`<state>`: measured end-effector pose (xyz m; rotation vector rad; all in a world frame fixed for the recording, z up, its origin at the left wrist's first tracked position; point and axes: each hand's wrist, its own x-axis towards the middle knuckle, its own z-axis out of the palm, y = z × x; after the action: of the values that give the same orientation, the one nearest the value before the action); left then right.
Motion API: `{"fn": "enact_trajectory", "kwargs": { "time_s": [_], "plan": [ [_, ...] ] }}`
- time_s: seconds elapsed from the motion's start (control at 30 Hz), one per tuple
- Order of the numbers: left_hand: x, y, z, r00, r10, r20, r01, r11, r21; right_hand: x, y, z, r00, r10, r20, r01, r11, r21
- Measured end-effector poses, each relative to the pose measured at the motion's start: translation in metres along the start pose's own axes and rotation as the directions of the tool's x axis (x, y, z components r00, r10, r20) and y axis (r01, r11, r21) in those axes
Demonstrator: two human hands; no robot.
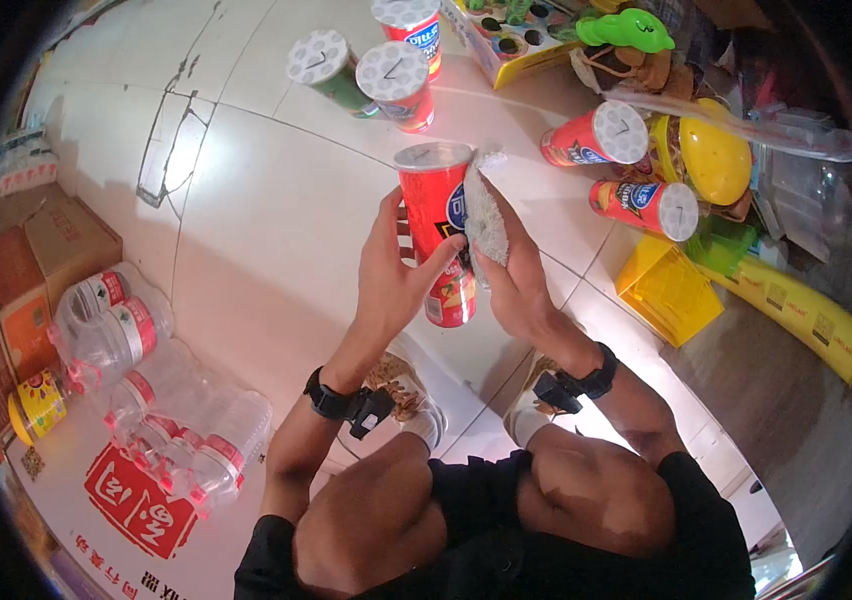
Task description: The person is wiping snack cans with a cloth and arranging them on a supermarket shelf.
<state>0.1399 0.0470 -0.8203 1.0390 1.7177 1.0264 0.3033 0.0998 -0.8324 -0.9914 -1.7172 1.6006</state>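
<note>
A red canister (428, 205) with a pale lid stands upright or slightly tilted between my hands, in the middle of the view. My left hand (391, 265) is wrapped round its left side, with the thumb across the front. A grey-white cloth (487, 215) lies against the canister's right side, and my right hand (518, 270) holds it there. The fingers of my right hand are partly hidden behind the cloth. Just beyond stand a green canister (346, 92) and two red ones (406, 100), (424, 40).
Two more red canisters (576, 140), (638, 200) lie at the right by a yellow-lidded jar (714, 150) and a yellow basket (668, 290). Bundled clear bottles (186, 415) and cardboard boxes (71, 240) are at the left. A yellow carton (506, 68) sits at the top.
</note>
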Motion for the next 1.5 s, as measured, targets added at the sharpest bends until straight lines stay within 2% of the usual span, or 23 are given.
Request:
{"fn": "enact_trajectory", "kwargs": {
  "time_s": [0.07, 0.13, 0.2, 0.27, 0.3, 0.33, 0.4, 0.47, 0.53, 0.6, 0.67, 0.73, 0.8, 0.83, 0.87, 0.93, 0.97, 1.0, 1.07, 1.23, 1.3, 1.43, 1.5],
  "plan": [
    [-0.002, -0.005, -0.004, 1.0, 0.003, 0.011, -0.003, 1.0, -0.013, -0.002, 0.001, -0.002, 1.0, -0.029, 0.003, 0.03, 0.999, -0.04],
    [-0.003, -0.017, -0.01, 0.973, -0.151, 0.173, 0.208, 0.9, -0.382, 0.0, 0.003, -0.004, 0.998, -0.062, 0.002, 0.061, 0.995, -0.08],
    [-0.008, -0.013, -0.011, 0.974, -0.141, 0.18, 0.2, 0.908, -0.369, 0.002, 0.003, -0.005, 0.996, 0.083, 0.037, -0.089, 0.97, 0.228],
    [-0.007, -0.011, -0.01, 0.975, -0.123, 0.183, 0.182, 0.916, -0.356, 0.005, -0.002, -0.006, 0.991, 0.125, 0.046, -0.133, 0.963, 0.234],
    [-0.006, -0.01, -0.009, 0.974, -0.12, 0.192, 0.187, 0.904, -0.384, 0.005, -0.007, -0.007, 0.999, -0.024, 0.043, 0.025, 1.0, -0.019],
    [-0.005, -0.01, -0.008, 0.973, -0.116, 0.199, 0.191, 0.89, -0.414, 0.005, -0.011, -0.009, 0.982, -0.168, 0.081, 0.184, 0.945, -0.27],
    [-0.002, -0.019, -0.008, 0.984, -0.088, 0.156, 0.146, 0.901, -0.409, 0.0, -0.017, -0.008, 0.982, -0.156, 0.11, 0.184, 0.929, -0.321],
    [0.003, -0.023, -0.013, 0.992, -0.062, 0.112, 0.102, 0.91, -0.401, -0.008, -0.01, -0.006, 0.942, -0.246, 0.228, 0.32, 0.858, -0.401],
    [0.008, -0.021, -0.024, 0.961, -0.248, 0.123, 0.277, 0.83, -0.484, -0.01, -0.008, -0.004, 0.942, -0.257, 0.215, 0.326, 0.855, -0.403],
    [0.012, -0.014, -0.029, 0.965, -0.25, 0.074, 0.252, 0.823, -0.51, -0.025, 0.003, -0.002, 0.945, -0.206, 0.255, 0.298, 0.866, -0.402],
    [0.015, -0.01, -0.035, 0.959, -0.28, -0.046, 0.228, 0.859, -0.459, -0.043, 0.017, -0.002, 0.945, -0.222, 0.242, 0.293, 0.902, -0.318],
    [0.014, -0.017, -0.033, 0.957, -0.287, -0.035, 0.235, 0.841, -0.488, -0.049, 0.015, -0.003, 0.957, -0.151, 0.249, 0.22, 0.935, -0.279],
    [0.016, -0.009, -0.026, 0.986, -0.137, -0.1, 0.106, 0.958, -0.267, -0.043, 0.017, -0.003, 0.97, -0.118, 0.213, 0.163, 0.966, -0.203],
    [0.005, -0.001, -0.018, 0.994, -0.098, -0.044, 0.096, 0.994, -0.044, -0.039, 0.018, -0.003, 0.98, -0.082, 0.179, 0.105, 0.987, -0.125],
    [0.0, 0.003, -0.012, 0.994, -0.097, -0.042, 0.095, 0.994, -0.046, -0.035, 0.017, -0.004, 0.981, -0.082, 0.178, 0.105, 0.986, -0.127],
    [-0.006, 0.007, -0.006, 0.997, 0.043, 0.061, -0.043, 0.999, 0.005, -0.025, 0.012, -0.004, 0.998, 0.023, 0.06, -0.03, 0.993, 0.114],
    [-0.007, 0.003, -0.006, 0.989, -0.033, 0.141, 0.052, 0.99, -0.135, -0.017, 0.002, -0.006, 0.997, 0.064, 0.053, -0.072, 0.984, 0.163],
    [-0.008, 0.0, -0.007, 0.989, -0.032, 0.141, 0.052, 0.99, -0.135, -0.012, 0.004, -0.007, 0.997, 0.064, 0.053, -0.072, 0.984, 0.163],
    [-0.007, -0.004, -0.007, 0.985, -0.073, 0.157, 0.132, 0.904, -0.407, -0.006, 0.007, -0.012, 0.991, 0.117, 0.061, -0.13, 0.949, 0.288],
    [-0.01, -0.014, -0.002, 0.975, -0.093, 0.204, 0.18, 0.868, -0.463, 0.008, 0.0, -0.02, 0.997, 0.001, 0.074, -0.01, 0.992, 0.124],
    [-0.01, -0.016, -0.004, 0.974, -0.08, 0.211, 0.169, 0.88, -0.444, 0.01, -0.01, -0.024, 0.982, -0.114, 0.147, 0.14, 0.974, -0.18],
    [-0.005, -0.004, -0.01, 0.957, -0.117, 0.264, 0.195, 0.935, -0.295, 0.006, -0.012, -0.02, 0.983, -0.111, 0.146, 0.14, 0.969, -0.204],
    [-0.006, -0.005, -0.01, 0.958, -0.131, 0.255, 0.199, 0.945, -0.261, 0.003, -0.013, -0.018, 0.959, -0.214, 0.186, 0.262, 0.92, -0.292]
  ]
}}
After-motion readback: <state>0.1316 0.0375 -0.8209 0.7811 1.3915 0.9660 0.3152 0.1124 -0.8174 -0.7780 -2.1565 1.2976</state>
